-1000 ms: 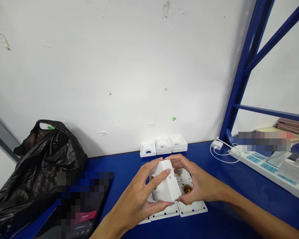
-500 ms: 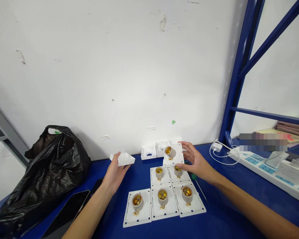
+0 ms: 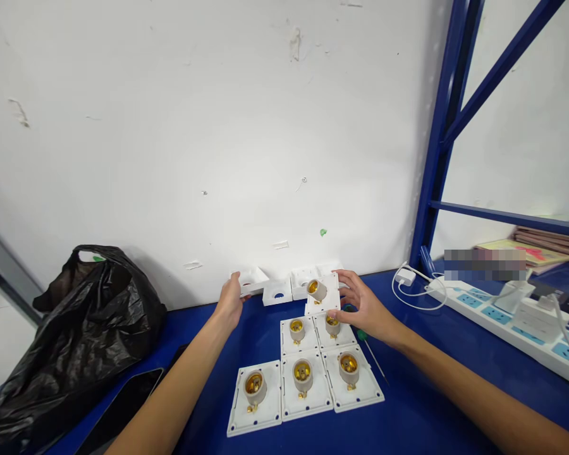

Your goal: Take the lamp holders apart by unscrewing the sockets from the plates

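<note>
My left hand (image 3: 230, 302) grips a white square cover (image 3: 251, 280) at the back of the blue table, just left of a row of similar covers (image 3: 294, 285) along the wall. My right hand (image 3: 363, 308) holds a white lamp-holder plate (image 3: 321, 293) with a brass socket, tilted up behind the laid-out plates. Several more lamp-holder plates (image 3: 303, 379) with brass sockets lie flat in rows before me.
A black plastic bag (image 3: 71, 335) sits at the left, a dark phone (image 3: 123, 404) beside it. A green-handled screwdriver (image 3: 370, 351) lies right of the plates. A white power strip (image 3: 512, 316) with a charger and cable runs at the right, by a blue rack post (image 3: 436, 158).
The two hands came apart: my left carried the white cover left and then back to the wall, my right lifted the socket plate behind the rows. The camera view rose.
</note>
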The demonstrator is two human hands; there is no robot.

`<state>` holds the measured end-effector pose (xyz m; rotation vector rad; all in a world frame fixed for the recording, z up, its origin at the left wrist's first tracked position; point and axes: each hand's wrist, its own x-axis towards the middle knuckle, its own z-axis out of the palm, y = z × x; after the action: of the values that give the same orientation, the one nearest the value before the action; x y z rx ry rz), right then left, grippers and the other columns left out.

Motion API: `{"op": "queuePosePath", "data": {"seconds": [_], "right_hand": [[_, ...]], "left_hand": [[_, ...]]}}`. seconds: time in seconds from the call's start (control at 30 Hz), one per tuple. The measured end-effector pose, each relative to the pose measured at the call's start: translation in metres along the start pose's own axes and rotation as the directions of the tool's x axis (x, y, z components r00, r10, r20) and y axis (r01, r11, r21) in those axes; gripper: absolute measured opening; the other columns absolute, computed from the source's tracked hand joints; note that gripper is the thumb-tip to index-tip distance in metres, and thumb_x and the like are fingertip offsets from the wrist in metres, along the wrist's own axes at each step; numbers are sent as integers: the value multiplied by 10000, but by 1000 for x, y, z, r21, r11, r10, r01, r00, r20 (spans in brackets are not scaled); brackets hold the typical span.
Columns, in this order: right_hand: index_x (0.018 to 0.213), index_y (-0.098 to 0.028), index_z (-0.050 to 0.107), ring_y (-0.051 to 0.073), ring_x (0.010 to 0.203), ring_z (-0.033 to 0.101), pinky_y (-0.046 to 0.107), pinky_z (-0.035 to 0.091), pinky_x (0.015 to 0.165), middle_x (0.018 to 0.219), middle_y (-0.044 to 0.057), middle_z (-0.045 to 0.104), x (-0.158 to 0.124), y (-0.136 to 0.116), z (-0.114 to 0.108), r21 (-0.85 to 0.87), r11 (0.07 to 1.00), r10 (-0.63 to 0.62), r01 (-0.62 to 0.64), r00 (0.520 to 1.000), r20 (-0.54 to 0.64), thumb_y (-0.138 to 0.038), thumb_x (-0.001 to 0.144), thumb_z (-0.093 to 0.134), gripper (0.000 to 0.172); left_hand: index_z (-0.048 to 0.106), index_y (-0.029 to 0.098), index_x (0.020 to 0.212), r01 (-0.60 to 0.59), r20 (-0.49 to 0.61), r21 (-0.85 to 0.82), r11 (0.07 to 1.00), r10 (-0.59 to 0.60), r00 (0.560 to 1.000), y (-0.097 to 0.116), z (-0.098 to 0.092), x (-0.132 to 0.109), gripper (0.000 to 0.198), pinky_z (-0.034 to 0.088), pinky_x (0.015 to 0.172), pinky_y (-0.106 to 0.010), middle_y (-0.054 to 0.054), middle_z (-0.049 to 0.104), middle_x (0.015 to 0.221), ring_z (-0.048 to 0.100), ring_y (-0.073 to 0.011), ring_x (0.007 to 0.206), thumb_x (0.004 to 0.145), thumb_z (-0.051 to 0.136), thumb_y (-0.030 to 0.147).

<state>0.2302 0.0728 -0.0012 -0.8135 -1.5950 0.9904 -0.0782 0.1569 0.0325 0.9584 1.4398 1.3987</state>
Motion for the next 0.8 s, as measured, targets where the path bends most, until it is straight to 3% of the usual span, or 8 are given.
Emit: {"op": "queuePosePath", "data": {"seconds": [0.17,0.33,0.57,0.8], "right_hand": [[1370,-310,431,260,1118,679,444,546,947,1421,104,592,0,-1,-1,-9,1000,-13,14,1000,20,-312,761,891,764],[1374,-313,425,256,1112,670,445,541,945,1422,102,581,0,0,-2,-18,1000,-10,11,999,33,-308,759,893,772],[1381,-316,418,257,1107,662,443,533,933,1365,90,603,0,2,-3,-39,999,5,-3,999,48,-302,759,885,777],[1367,-309,426,274,1118,658,452,533,919,1358,100,603,0,2,-4,-59,998,34,-32,999,32,-322,743,890,778]], "left_hand": [[626,174,1351,-67,93,208,976,48,994,1,26,5,361,607,934,-477,-112,650,1343,693,-270,1119,1044,687,353],[629,173,1348,-188,126,430,883,147,981,-1,37,11,361,606,936,-478,-111,651,1342,691,-273,1122,1043,688,357],[626,175,1352,-277,98,650,708,284,954,-6,35,19,362,604,941,-480,-113,647,1350,689,-273,1129,1043,689,352],[620,175,1358,-265,99,698,665,277,956,-16,19,14,366,605,938,-479,-113,649,1347,693,-272,1121,1043,688,348]]}}
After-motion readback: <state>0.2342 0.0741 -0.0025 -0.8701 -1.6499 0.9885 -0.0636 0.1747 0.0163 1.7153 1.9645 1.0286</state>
